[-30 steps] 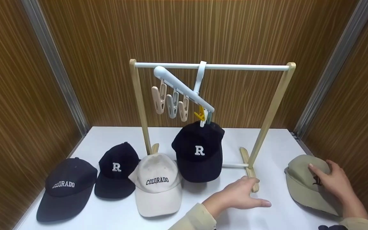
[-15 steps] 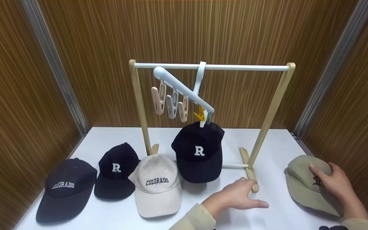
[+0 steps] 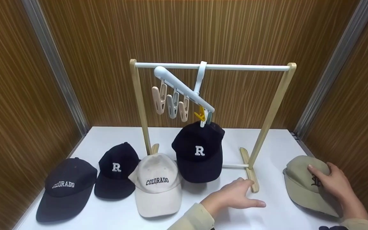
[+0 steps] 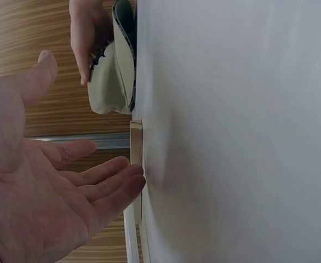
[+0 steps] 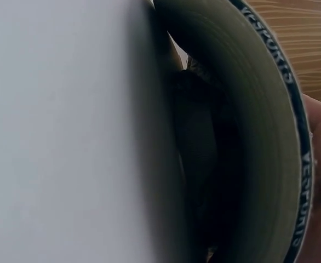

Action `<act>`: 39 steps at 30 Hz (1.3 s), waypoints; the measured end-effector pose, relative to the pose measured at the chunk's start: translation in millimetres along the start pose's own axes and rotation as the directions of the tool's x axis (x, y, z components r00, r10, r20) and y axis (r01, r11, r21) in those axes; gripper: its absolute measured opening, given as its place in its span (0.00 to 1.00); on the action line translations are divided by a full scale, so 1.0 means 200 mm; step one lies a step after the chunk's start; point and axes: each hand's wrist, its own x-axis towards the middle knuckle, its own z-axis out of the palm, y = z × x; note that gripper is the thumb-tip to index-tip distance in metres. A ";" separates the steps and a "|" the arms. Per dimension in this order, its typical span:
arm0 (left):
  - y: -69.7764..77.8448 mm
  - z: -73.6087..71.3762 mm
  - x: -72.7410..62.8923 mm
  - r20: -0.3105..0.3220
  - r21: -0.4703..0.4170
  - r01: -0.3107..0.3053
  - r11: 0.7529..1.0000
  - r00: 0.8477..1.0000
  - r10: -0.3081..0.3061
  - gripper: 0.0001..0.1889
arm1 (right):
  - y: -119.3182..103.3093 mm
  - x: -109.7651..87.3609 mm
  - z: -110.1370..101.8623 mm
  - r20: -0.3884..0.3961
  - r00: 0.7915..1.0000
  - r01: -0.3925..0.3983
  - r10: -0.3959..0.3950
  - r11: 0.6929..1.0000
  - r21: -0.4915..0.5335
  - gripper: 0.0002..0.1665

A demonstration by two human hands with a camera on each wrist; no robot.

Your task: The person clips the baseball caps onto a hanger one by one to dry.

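Two bare hands in play: the left hand point(image 3: 235, 195) stretches in from the near side, fingers straight, thumb spread wide, its grip apart, just beside the right foot of the pale wooden rack with a white rod point(image 3: 270, 118). Over right, the right hand point(image 3: 335, 183) has its grip clamped on an olive-green fabric baseball cap point(image 3: 302, 174), thumb across the crown's front. That cap's at the right of the white counter point(image 3: 272, 150), brim pointing near and slightly left, long axis slanting far left to near right. Left wrist view bares the left palm; right wrist view catches pale lettering on a dark band point(image 5: 304, 142) along the cap's edge, unreadable from the head.
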 end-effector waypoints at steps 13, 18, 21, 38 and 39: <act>-0.02 -0.01 0.00 0.001 -0.024 0.010 1.000 1.000 -0.010 0.43 | -0.04 0.00 0.00 0.034 0.998 0.047 -0.046 0.998 -0.043 0.72; -0.02 -0.01 0.00 -0.003 -0.023 0.008 1.000 1.000 -0.008 0.44 | -0.07 0.00 0.00 0.055 0.997 0.051 -0.048 0.997 -0.057 0.71; -0.02 -0.01 0.00 -0.004 -0.032 0.014 0.999 1.000 -0.014 0.44 | -0.08 0.00 0.00 0.067 0.996 0.062 -0.058 0.996 -0.060 0.71; -0.05 -0.01 -0.01 -0.030 -0.063 0.030 0.998 0.999 -0.032 0.45 | -0.12 -0.01 0.03 0.121 0.990 0.087 -0.073 0.990 -0.111 0.70; -0.05 -0.01 -0.01 -0.033 -0.064 0.031 0.997 0.999 -0.033 0.45 | -0.13 -0.01 0.04 0.124 0.989 0.090 -0.076 0.989 -0.116 0.70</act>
